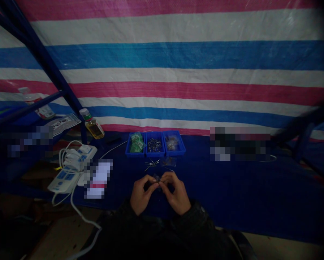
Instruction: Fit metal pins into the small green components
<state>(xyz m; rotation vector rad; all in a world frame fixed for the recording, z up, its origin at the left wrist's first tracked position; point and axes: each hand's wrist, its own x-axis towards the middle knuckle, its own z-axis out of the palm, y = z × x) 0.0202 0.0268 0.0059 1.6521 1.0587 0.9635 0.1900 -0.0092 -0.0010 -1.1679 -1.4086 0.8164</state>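
I am pinching a small clear piece (156,178), too small to tell exactly what it is, between my left hand (141,195) and my right hand (176,193). They are coming together above the blue-covered bench (232,187). Further ahead, loose metal pins (151,164) are lying just before three blue trays (155,143).

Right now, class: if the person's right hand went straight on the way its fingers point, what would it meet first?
The right hand would likely meet the small clear item it pinches, then the left hand.
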